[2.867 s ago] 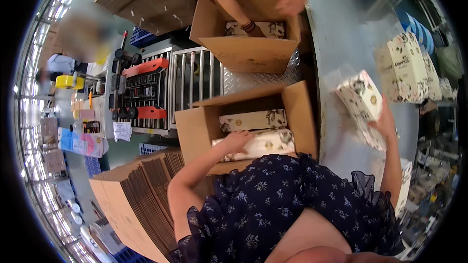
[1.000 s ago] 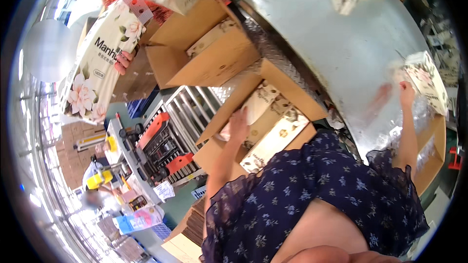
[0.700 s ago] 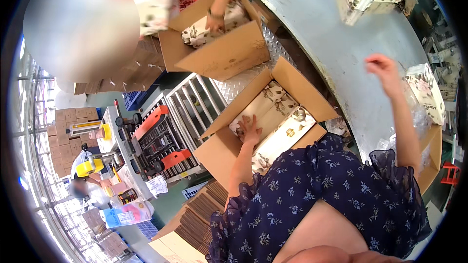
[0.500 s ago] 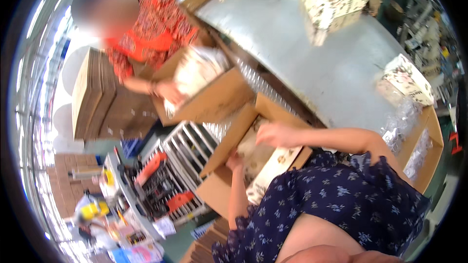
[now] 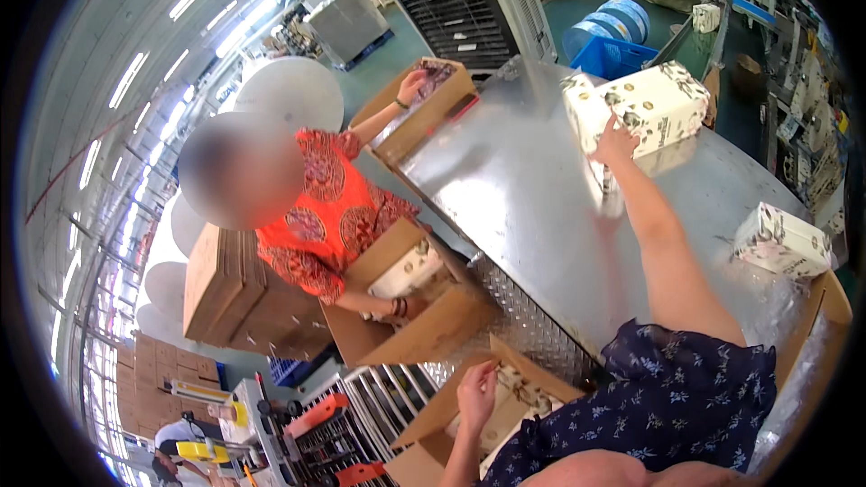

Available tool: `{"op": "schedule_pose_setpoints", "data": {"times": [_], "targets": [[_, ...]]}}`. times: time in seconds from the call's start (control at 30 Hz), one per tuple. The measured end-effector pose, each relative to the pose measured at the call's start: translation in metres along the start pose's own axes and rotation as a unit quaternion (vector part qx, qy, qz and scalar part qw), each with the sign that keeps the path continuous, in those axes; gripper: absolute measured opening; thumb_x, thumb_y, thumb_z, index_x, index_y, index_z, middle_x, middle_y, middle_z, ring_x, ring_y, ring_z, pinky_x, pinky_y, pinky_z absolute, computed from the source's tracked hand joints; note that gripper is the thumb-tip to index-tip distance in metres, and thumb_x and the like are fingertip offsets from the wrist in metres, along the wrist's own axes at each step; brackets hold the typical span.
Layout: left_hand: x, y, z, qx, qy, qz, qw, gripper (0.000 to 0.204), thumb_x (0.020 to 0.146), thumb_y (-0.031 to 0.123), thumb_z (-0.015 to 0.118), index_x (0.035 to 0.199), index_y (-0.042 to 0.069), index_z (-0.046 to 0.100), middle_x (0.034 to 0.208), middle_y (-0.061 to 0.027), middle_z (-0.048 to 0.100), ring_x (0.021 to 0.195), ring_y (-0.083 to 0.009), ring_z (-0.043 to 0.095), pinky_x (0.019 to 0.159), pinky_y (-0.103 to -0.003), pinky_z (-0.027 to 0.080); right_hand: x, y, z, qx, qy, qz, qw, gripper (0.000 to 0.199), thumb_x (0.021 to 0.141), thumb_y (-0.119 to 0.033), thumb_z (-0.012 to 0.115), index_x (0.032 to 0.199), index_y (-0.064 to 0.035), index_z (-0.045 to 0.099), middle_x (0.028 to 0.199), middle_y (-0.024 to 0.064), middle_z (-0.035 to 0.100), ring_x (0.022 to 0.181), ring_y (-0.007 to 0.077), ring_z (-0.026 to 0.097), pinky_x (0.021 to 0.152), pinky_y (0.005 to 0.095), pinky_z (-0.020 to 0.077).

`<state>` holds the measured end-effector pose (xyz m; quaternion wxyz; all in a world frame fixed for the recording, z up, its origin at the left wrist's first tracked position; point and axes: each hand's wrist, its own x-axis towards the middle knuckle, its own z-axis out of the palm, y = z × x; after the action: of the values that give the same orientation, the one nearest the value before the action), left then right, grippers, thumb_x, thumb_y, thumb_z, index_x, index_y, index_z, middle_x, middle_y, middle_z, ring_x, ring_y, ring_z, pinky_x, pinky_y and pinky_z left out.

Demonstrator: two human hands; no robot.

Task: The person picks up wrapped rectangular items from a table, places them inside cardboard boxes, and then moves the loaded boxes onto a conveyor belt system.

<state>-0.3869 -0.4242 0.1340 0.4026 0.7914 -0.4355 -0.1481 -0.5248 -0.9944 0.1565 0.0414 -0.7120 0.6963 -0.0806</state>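
Note:
My right arm stretches far across the metal table. My right hand [image 5: 617, 139] touches the near side of a cream, floral-printed package [image 5: 657, 106], its fingers stretched out and apart. A second cream package [image 5: 586, 113] stands against it on the left. Close to my body, my left hand [image 5: 477, 394] hovers over an open cardboard carton [image 5: 428, 433], its fingers curled together with nothing visible in them. Inside that carton lie cream floral packages [image 5: 516, 401], partly hidden by my hand and sleeve.
Across from me a co-worker in red has a hand in another open carton [image 5: 433, 329] and the other at a farther box [image 5: 424, 113]. Another cream package [image 5: 783, 240] stands at the table's right, beside clear plastic wrap [image 5: 767, 311]. A roller conveyor [image 5: 383, 406] runs at left.
My right hand has left the near carton and reached out to the packages on the table. My left hand has risen above the carton. The co-worker's one arm now stretches to the far box.

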Motion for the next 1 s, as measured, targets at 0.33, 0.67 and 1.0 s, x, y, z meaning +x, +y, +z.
{"op": "schedule_pose_setpoints", "data": {"times": [0.33,0.67,1.0], "targets": [[0.184,0.150,0.120,0.162,-0.106,0.324,0.926,0.060,0.082,0.017,0.074,0.135,0.002,0.050,0.132,-0.0163,0.054,0.122,-0.0365,0.051,0.103,-0.047,0.039,-0.073,0.125,-0.031,-0.008,-0.192,-0.332,0.924,0.097,0.077,-0.043,0.075,0.156,-0.0175,0.025,0.120,0.0180,0.064,0.123,0.0349,0.054,0.108,0.0642,0.0261],[0.209,0.190,0.238,0.246,-0.297,0.385,0.838,0.097,0.057,0.028,0.085,0.138,0.000,0.041,0.116,-0.0141,0.054,0.106,-0.0325,0.053,0.093,-0.042,0.039,0.109,0.177,-0.023,0.075,0.076,-0.378,0.920,0.123,0.053,-0.027,0.094,0.153,-0.0051,0.026,0.155,0.0206,0.032,0.146,0.0394,0.026,0.119,0.0464,0.0218],[0.089,0.168,-0.062,0.032,0.046,0.214,0.975,0.085,0.067,0.021,0.087,0.140,0.005,0.044,0.128,-0.0175,0.053,0.114,-0.0336,0.053,0.099,-0.045,0.041,0.158,0.203,0.011,-0.148,0.179,-0.440,0.868,0.091,0.052,-0.058,0.085,0.122,-0.0071,0.056,0.117,0.0145,0.061,0.109,0.0379,0.057,0.093,0.0505,0.0429]]}}
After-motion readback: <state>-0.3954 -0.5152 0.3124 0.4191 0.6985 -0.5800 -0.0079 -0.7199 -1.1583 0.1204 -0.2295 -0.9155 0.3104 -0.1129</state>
